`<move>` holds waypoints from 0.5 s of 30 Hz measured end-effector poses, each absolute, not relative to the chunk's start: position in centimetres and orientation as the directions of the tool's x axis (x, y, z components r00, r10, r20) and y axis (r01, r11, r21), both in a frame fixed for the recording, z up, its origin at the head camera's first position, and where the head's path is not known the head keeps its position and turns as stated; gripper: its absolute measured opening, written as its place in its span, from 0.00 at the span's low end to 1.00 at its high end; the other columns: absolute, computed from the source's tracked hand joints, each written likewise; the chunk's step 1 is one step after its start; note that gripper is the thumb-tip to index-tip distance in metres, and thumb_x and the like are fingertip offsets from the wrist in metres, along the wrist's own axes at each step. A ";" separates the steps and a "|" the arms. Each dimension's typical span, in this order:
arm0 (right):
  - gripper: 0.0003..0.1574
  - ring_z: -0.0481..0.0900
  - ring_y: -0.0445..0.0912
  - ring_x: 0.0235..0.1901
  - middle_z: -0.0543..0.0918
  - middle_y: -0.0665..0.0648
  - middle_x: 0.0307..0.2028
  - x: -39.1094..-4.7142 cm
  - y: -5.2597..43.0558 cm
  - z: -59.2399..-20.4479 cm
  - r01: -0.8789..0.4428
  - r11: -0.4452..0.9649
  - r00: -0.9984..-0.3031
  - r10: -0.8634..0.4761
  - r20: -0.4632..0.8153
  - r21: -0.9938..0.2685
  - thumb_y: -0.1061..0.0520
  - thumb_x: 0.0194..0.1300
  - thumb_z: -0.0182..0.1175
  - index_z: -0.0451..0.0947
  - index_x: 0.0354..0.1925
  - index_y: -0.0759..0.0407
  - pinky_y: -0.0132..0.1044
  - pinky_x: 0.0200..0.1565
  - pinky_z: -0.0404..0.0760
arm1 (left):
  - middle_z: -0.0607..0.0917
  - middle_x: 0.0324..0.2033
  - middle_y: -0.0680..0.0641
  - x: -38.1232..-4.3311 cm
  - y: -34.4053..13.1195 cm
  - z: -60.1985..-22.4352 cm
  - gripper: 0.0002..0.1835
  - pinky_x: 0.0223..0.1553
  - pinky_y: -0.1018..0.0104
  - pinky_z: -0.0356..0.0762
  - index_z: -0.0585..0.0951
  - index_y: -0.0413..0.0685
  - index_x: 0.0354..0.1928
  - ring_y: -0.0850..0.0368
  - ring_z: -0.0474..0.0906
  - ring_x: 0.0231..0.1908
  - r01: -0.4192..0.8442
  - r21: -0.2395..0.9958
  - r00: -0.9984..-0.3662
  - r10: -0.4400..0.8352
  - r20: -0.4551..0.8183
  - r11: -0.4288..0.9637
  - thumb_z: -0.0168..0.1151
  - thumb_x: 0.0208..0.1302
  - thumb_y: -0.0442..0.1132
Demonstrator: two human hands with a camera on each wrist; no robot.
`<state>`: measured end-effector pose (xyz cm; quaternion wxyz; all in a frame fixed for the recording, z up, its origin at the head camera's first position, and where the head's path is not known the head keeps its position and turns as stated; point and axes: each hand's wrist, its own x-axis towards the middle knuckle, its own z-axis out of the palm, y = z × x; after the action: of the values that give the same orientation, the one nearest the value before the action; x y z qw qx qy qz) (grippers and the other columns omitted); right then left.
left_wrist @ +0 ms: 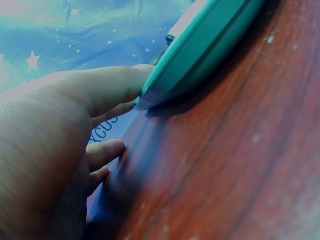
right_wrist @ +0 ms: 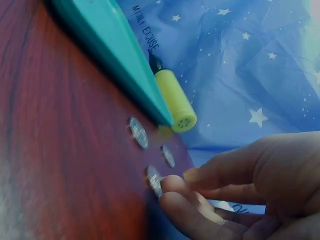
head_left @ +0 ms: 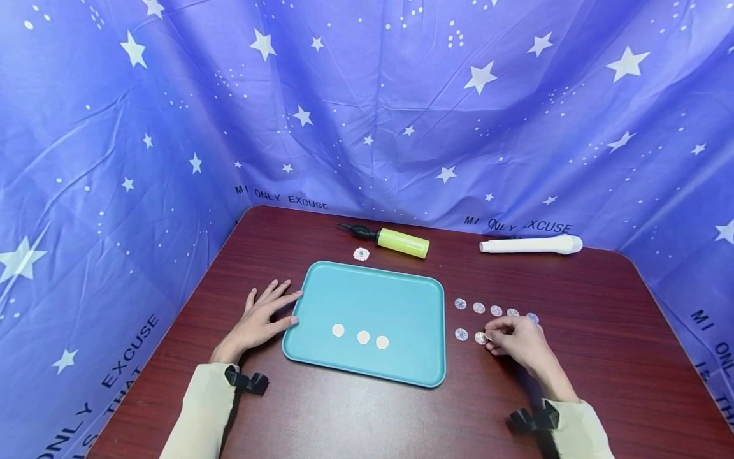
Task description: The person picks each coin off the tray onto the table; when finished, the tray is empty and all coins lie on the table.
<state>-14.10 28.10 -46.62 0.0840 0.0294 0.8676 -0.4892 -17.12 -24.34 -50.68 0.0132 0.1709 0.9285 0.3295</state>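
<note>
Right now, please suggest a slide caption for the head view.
Left hand touching teal tray with three pale discs, right hand at a shiny disc.

Disc [head_left: 480, 338] partly behind right fingers [head_left: 502, 322]

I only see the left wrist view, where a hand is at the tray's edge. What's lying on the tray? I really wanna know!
Observer: Three round white discs lie on the tray, towards its near side.
Operator: Ooh! What's going on past the tray, on the right?
Observer: The right hand has its fingers curled at a shiny disc; I can't tell whether it grips it.
Operator: And what's far back on the right?
Observer: A white stick, lying near the table's far edge.
</note>
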 end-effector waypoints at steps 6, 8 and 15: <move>0.12 0.85 0.37 0.24 0.88 0.70 0.32 -14.3 26.7 -45.2 0.020 0.495 -0.988 -0.121 -0.092 -0.869 0.69 0.65 0.60 0.81 0.44 0.79 0.33 0.29 0.87 | 0.62 0.77 0.39 -17.2 -24.4 -50.7 0.32 0.72 0.28 0.27 0.73 0.59 0.70 0.33 0.46 0.79 0.311 0.616 -0.940 0.328 0.090 0.724 0.66 0.64 0.52; 0.12 0.86 0.38 0.24 0.88 0.70 0.32 -14.4 25.9 -44.7 -0.001 0.494 -0.987 -0.138 -0.077 -0.870 0.69 0.64 0.61 0.81 0.44 0.78 0.34 0.29 0.87 | 0.62 0.77 0.40 -17.2 -24.4 -50.8 0.32 0.72 0.28 0.27 0.73 0.60 0.70 0.33 0.46 0.79 0.311 0.616 -0.941 0.327 0.090 0.724 0.66 0.64 0.52; 0.13 0.85 0.41 0.24 0.87 0.70 0.31 -14.8 22.7 -43.5 -0.028 0.467 -0.972 -0.218 -0.084 -0.884 0.69 0.63 0.62 0.81 0.45 0.78 0.35 0.29 0.87 | 0.62 0.77 0.40 -17.2 -24.3 -50.9 0.32 0.72 0.28 0.27 0.73 0.60 0.70 0.34 0.46 0.79 0.308 0.613 -0.942 0.326 0.087 0.727 0.66 0.64 0.53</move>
<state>-14.83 22.71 -43.53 0.0927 -0.0723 0.8514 -0.5111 -17.19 -24.31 -50.93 0.0134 0.1705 0.9292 0.3276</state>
